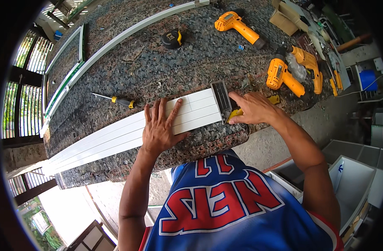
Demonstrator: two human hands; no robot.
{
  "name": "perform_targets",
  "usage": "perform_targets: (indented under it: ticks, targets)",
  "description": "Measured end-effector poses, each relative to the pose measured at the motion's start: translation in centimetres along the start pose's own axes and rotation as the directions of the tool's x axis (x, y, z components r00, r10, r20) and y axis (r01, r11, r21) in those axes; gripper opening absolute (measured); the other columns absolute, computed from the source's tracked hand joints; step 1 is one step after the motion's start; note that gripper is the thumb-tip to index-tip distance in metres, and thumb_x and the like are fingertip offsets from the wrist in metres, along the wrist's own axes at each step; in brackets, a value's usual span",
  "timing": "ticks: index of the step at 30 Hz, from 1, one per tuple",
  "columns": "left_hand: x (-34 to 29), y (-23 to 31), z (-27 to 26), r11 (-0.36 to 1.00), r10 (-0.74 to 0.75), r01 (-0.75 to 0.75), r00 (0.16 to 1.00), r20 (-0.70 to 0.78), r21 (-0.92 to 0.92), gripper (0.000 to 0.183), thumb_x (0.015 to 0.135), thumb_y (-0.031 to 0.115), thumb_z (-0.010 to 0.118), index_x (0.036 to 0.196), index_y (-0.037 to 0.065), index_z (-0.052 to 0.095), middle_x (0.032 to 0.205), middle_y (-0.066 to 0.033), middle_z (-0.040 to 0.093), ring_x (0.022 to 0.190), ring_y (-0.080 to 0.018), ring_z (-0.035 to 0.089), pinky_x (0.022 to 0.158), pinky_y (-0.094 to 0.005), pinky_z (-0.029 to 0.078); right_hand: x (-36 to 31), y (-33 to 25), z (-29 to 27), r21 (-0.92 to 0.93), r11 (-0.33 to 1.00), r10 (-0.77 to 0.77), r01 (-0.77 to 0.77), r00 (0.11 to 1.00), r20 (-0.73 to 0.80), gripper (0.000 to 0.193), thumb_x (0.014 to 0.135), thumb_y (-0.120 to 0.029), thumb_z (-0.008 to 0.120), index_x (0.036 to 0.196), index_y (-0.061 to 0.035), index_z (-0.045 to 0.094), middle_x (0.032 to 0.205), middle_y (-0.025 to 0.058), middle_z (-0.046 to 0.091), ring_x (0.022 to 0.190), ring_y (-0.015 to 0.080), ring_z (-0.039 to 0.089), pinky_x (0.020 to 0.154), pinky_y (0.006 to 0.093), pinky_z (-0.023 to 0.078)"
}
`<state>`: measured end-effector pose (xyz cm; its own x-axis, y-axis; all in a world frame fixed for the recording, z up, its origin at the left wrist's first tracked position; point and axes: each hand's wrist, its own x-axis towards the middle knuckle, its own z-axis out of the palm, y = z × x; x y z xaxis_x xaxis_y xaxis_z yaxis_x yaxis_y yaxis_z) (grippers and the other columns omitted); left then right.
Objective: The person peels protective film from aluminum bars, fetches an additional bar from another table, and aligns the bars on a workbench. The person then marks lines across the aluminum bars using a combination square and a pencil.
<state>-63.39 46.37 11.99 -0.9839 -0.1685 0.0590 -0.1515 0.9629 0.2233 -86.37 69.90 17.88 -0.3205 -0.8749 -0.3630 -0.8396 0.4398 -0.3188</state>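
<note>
My left hand (160, 129) lies flat, fingers spread, on several long white strips (112, 134) set side by side. Across their right ends sits a dark rectangular piece (221, 101) with a frame-like outline. My right hand (254, 109) grips it at its right edge, the index finger above and the thumb below. Under that hand runs a yellow strip-like thing (274, 99), mostly covered by the palm; I cannot tell whether it is joined to the dark piece. A screwdriver (120, 101) with a yellow and black handle rests beyond the white strips.
The carpet-like mottled tabletop (137, 71) bears a tape measure (171, 39), a yellow power drill (239, 27) and two more drills (283, 77) at the right. A long white frame bar (128, 33) curves along the far left. A cardboard box (284, 19) stands at the back right.
</note>
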Motion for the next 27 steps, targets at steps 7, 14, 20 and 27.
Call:
perform_targets:
  ticks: [7,14,20,27]
  targets:
    - [-0.1,0.1,-0.1,0.998,0.037,-0.038,0.999,0.011,0.058,0.091,0.072,0.07,0.071,0.152,0.043,0.037,0.152,-0.0214,0.032,0.139,-0.0443,0.032,0.118,-0.0633,0.015,1.0,-0.5,-0.8,-0.023,1.0,0.004,0.0,0.99,0.141,0.064,0.089,-0.053,0.067,0.112,0.005,0.052,0.07,0.0234,0.065,0.071,0.0442,0.067,0.069,0.0533,0.052]
    - [0.1,0.3,-0.2,0.998,0.024,-0.027,0.998,0.061,0.052,0.085,0.072,0.077,0.064,0.148,0.048,0.04,0.156,-0.0184,0.028,0.143,-0.0455,0.027,0.118,-0.067,0.013,1.1,-0.6,-0.3,-0.048,0.998,-0.031,0.034,0.997,0.068,0.069,0.09,-0.055,0.065,0.115,0.0083,0.051,0.069,0.0228,0.066,0.07,0.044,0.068,0.069,0.0507,0.054]
    - [0.2,0.2,-0.2,0.998,0.041,-0.043,0.998,0.054,0.036,0.084,0.074,0.074,0.065,0.149,0.049,0.038,0.156,-0.0193,0.027,0.144,-0.045,0.026,0.117,-0.0678,0.012,1.6,-0.7,-0.6,-0.044,0.999,0.009,-0.003,0.988,0.151,0.09,0.081,-0.063,0.07,0.12,0.0145,0.047,0.069,0.0254,0.064,0.072,0.0439,0.067,0.07,0.0506,0.054]
    - [0.6,0.1,-0.6,0.997,0.079,-0.078,0.994,0.078,-0.026,0.089,0.073,0.066,0.073,0.152,0.044,0.037,0.154,-0.0228,0.029,0.143,-0.0444,0.028,0.117,-0.0661,0.013,2.1,-0.9,-0.6,-0.014,1.0,0.001,0.001,0.99,0.138,0.088,0.075,-0.064,0.075,0.107,0.0133,0.05,0.068,0.0266,0.064,0.072,0.0459,0.067,0.07,0.0515,0.054]
